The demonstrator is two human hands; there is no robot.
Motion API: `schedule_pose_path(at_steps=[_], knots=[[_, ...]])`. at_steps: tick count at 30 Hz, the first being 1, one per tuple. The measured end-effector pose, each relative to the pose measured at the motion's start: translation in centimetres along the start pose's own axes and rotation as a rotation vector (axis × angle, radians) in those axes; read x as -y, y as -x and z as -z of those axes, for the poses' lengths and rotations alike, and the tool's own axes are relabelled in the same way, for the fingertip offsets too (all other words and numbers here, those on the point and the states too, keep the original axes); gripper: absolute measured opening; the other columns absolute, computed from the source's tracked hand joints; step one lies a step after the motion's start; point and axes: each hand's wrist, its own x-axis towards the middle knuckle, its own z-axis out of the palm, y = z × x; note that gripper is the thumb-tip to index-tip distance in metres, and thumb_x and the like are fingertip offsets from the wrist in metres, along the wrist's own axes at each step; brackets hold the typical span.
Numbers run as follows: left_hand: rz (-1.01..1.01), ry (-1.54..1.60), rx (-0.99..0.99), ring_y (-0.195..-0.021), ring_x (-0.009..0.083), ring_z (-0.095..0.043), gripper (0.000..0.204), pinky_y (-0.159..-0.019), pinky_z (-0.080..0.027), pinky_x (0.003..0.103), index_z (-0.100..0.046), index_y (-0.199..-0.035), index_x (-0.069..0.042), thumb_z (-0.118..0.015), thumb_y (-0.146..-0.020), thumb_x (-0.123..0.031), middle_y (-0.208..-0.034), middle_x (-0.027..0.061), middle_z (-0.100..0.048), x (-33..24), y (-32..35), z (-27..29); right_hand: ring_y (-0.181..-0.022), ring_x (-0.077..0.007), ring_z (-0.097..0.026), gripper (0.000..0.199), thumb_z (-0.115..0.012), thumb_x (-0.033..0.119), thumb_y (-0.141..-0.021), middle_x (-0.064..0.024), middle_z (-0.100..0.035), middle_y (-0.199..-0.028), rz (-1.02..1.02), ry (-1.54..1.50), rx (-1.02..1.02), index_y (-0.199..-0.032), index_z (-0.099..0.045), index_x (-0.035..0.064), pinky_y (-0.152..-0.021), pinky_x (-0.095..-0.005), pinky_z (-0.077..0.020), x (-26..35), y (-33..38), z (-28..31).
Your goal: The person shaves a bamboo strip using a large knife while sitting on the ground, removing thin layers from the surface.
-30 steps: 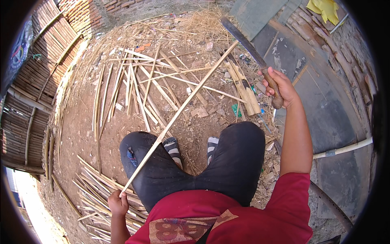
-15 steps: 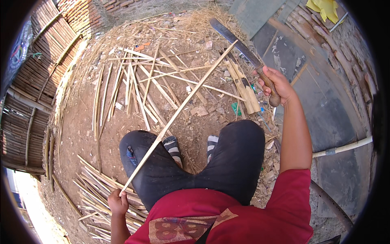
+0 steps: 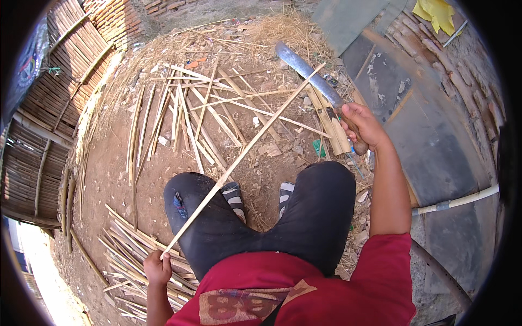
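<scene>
Head view, beginning at the far left: a wall of thin poles (image 3: 81,49) stands along the left edge of the ground (image 3: 109,179). Toward the ground's near left corner, many narrow pale strips lie in a loose pile (image 3: 128,252), mostly pointing the same way. Beside and above this pile, the left hand (image 3: 157,267) has its thumb and fingers pinched together on the near end of a long strip (image 3: 228,171). That strip slants up to the right, over the left thigh of the dark trousers (image 3: 304,217), its far end out past the knees. Beyond the knees, nearer the far edge of the ground, scattered strips (image 3: 190,130) lie crossed over one another. Two feet in striped footwear (image 3: 235,200) show between the legs. Farther right, the long knife (image 3: 323,87) points up and to the left, its blade crossing the held strip near the far end; whether they touch I cannot tell. A split length of bamboo (image 3: 338,142) lies on the ground behind the knife. The right hand (image 3: 363,126) is closed around the knife's wooden handle. Dark sheets (image 3: 446,146) spread along the ground's right edge, crossed by a pale pole (image 3: 462,198), with a crumpled yellow sheet (image 3: 435,13) near the far right corner.
</scene>
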Motion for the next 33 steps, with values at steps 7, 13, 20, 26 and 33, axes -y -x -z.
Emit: schedule_pose_path(at_steps=[7, 13, 20, 26, 33], knots=[[-0.011, -0.018, -0.015, -0.064, 0.0460, -0.056, 0.051, -0.060, -0.044, 0.051, -0.057, -0.071, 0.000, -0.058, -0.098, -0.043, -0.066, 0.0226, -0.056, 0.2, -0.3, 0.0, -0.050, -0.0042, -0.046, 0.040, -0.061, 0.046, -0.102, 0.0014, -0.056, -0.073, 0.039, -0.040, -0.157, -0.107, -0.060, 0.0068, -0.042, -0.0210, -0.0347, -0.2, 0.2, -0.2], [-0.030, -0.028, -0.027, -0.062, 0.0456, -0.056, 0.052, -0.058, -0.043, 0.051, -0.057, -0.070, -0.001, -0.058, -0.098, -0.044, -0.064, 0.0218, -0.055, 0.4, -0.3, 0.5, -0.047, -0.0045, -0.044, 0.043, -0.059, 0.046, -0.103, 0.0025, -0.053, -0.068, -0.028, 0.002, -0.014, -0.111, -0.061, 0.0042, -0.042, -0.0213, -0.0345, -0.5, 0.4, 0.2], [-0.024, -0.032, -0.024, -0.063, 0.0446, -0.056, 0.048, -0.060, -0.043, 0.051, -0.057, -0.070, -0.001, -0.060, -0.097, -0.041, -0.065, 0.0223, -0.056, -0.1, -0.7, 0.0, -0.049, -0.0049, -0.045, 0.039, -0.058, 0.045, -0.104, 0.0000, -0.056, -0.072, 0.045, -0.013, -0.084, -0.106, -0.060, 0.0054, -0.044, -0.0215, -0.0369, -1.2, -0.3, -1.6], [-0.004, -0.020, -0.025, -0.063, 0.0449, -0.056, 0.047, -0.060, -0.043, 0.051, -0.058, -0.071, -0.001, -0.061, -0.097, -0.040, -0.065, 0.0220, -0.056, -0.3, -0.5, 0.0, -0.050, -0.0050, -0.045, 0.041, -0.056, 0.045, -0.105, 0.0003, -0.054, -0.072, 0.016, -0.195, -0.077, -0.111, -0.060, 0.0051, -0.044, -0.0213, -0.0367, -0.5, 0.3, -2.5], [-0.016, -0.048, -0.010, -0.065, 0.0448, -0.058, 0.047, -0.061, -0.045, 0.051, -0.059, -0.072, -0.002, -0.061, -0.096, -0.041, -0.067, 0.0216, -0.058, 0.5, -0.3, 0.6, -0.046, -0.0049, -0.042, 0.045, -0.055, 0.047, -0.105, 0.0005, -0.053, -0.070, -0.074, -0.064, 0.003, -0.114, -0.060, 0.0033, -0.042, -0.0215, -0.0351, 0.2, 1.3, -1.0]])
